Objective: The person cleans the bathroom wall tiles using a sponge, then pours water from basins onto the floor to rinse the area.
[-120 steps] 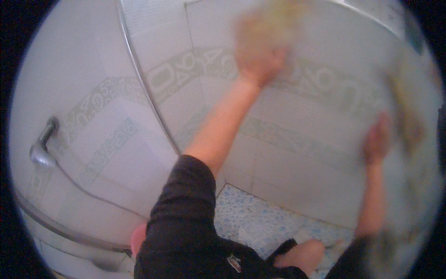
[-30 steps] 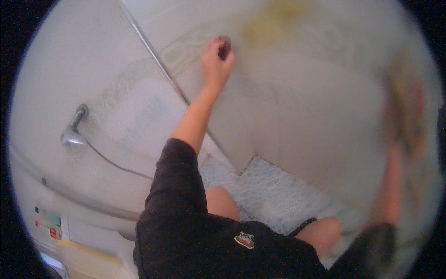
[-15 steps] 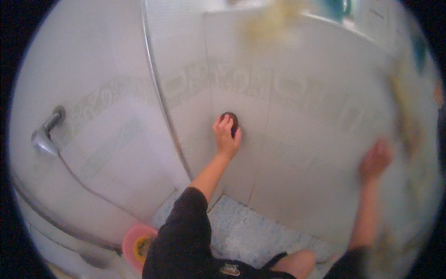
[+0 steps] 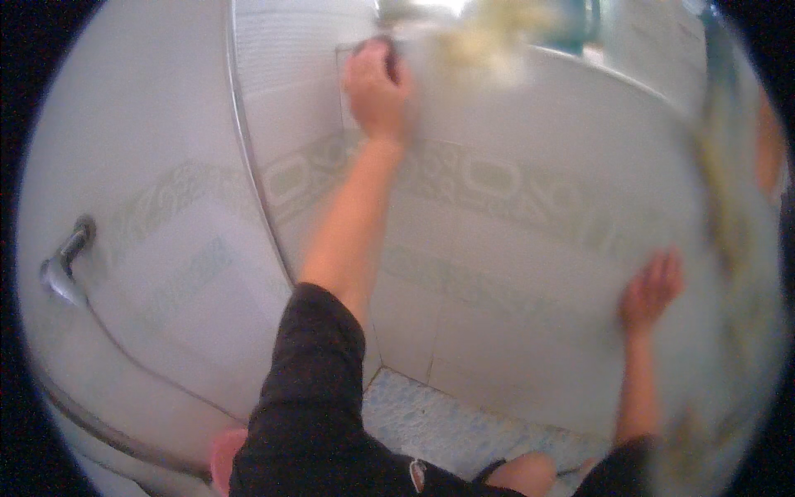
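Note:
My left hand point(image 4: 377, 95) is stretched up to the tiled wall point(image 4: 513, 273), near the corner. Its fingers are closed round a dark brown oval scrubber point(image 4: 389, 56), mostly hidden behind the hand and pressed to the tiles above the patterned border. On the right, lower down, my right hand point(image 4: 650, 294) rests against the wall with its fingers extended and holds nothing. Both forearms come out of dark sleeves.
At the left a shower head point(image 4: 62, 277) hangs in its holder, its hose running down toward a pink basin point(image 4: 224, 455). A metal strip point(image 4: 252, 157) runs down the wall. A ledge point(image 4: 596, 62) crosses the top; blurred yellowish smears cover parts of the view.
My left hand has moved up the wall with the scrubber, from below the patterned border to above it. The right hand stays at about the same spot. The view has shifted slightly.

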`<state>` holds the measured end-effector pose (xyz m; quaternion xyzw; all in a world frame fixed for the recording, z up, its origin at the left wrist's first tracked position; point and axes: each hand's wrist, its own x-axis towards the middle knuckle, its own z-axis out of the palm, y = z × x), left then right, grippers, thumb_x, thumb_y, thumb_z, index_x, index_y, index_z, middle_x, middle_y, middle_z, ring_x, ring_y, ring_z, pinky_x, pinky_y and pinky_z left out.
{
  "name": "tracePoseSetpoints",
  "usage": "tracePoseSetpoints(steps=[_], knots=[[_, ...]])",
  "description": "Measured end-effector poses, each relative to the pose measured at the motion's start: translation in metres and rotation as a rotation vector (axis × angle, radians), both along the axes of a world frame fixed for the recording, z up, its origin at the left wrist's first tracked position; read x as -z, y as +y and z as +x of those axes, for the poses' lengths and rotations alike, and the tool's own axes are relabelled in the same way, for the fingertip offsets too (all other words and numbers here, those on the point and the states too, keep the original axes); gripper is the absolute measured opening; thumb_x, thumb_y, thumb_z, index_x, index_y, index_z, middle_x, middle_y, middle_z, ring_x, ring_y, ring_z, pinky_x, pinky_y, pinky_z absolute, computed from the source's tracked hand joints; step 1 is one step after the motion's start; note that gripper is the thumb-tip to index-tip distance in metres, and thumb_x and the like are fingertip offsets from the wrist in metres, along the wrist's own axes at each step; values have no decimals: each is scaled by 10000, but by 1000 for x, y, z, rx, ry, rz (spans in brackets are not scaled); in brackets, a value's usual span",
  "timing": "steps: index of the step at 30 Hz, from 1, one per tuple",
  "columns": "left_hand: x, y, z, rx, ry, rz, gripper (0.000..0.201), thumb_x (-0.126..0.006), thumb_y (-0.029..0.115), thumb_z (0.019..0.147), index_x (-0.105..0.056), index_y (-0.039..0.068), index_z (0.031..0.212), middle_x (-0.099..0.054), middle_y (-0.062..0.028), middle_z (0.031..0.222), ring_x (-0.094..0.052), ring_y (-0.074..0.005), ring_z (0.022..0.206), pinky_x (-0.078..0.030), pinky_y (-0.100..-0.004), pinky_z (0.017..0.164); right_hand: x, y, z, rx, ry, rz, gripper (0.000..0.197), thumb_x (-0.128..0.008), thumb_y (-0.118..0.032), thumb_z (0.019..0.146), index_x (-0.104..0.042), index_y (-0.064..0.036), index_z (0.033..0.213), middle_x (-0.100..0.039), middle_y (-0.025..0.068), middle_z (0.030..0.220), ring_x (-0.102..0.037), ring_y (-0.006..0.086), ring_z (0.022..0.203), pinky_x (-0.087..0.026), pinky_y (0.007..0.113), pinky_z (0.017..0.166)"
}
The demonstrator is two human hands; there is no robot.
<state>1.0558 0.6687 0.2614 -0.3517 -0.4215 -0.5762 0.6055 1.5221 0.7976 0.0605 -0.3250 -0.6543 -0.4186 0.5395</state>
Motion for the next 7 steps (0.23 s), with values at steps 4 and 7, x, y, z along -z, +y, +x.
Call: tracePoseSetpoints(steps=[4, 7], knots=[[10, 30, 78, 112, 164, -48, 265, -638, 258, 848, -632, 57, 1019, -643, -125, 1146, -562, -329, 1119, -364, -450, 1050, -6, 14, -9, -39, -16, 15, 546, -521, -140, 868, -406, -135, 1402, -297, 137, 1529, -228, 336, 1425, -122, 521, 1141], [16, 30, 88, 127, 211, -76, 301, -673, 279, 831, -638, 78, 1052, -640, -120, 1169, -541, -352, 1149, -361, -443, 1055, -6, 29, -9, -43, -27, 21, 565, -527, -144, 864, -394, -155, 1413, -283, 133, 1537, -213, 335, 1432, -111, 537, 1143]])
